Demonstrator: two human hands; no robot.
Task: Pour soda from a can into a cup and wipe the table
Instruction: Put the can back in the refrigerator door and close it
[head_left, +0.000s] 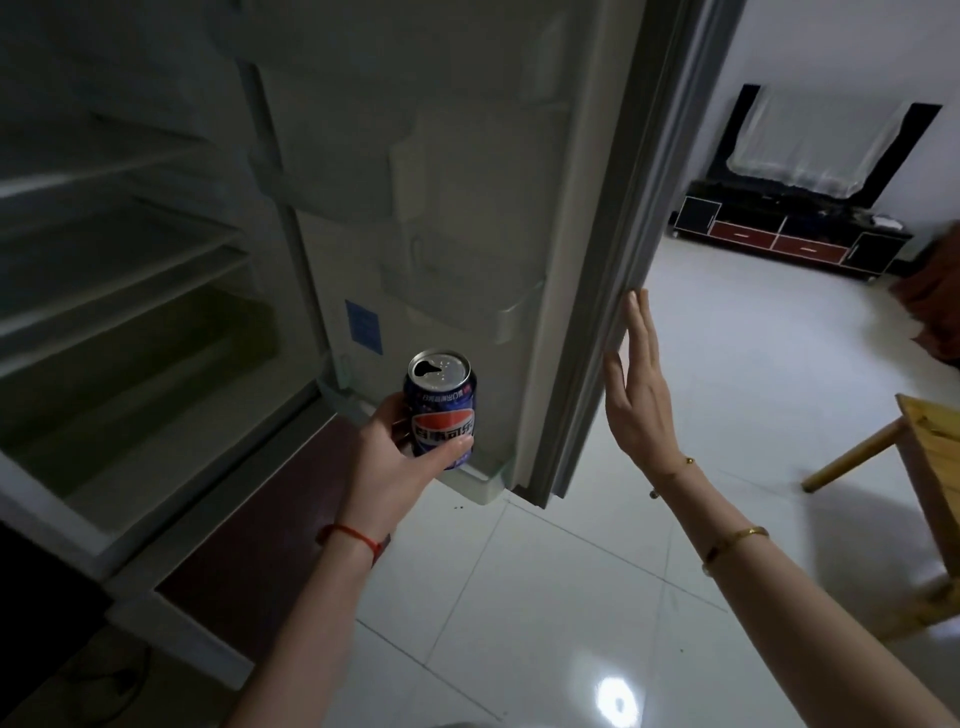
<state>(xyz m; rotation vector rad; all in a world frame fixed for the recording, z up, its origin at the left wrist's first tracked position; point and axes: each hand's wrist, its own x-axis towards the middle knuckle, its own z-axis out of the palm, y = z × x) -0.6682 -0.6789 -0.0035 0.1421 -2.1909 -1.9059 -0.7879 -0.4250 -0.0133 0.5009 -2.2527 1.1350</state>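
My left hand (395, 457) grips a blue soda can (440, 405) upright in front of the open fridge; the can's top shows an open mouth. My right hand (636, 384) is flat with straight fingers, its fingertips against the outer edge of the open fridge door (587, 291). No cup and no cloth are in view.
The fridge interior (130, 312) with bare shelves fills the left. A wooden table corner and leg (930, 452) stand at the right edge. A dark TV cabinet (789, 234) sits at the far wall across a glossy white tiled floor (571, 597).
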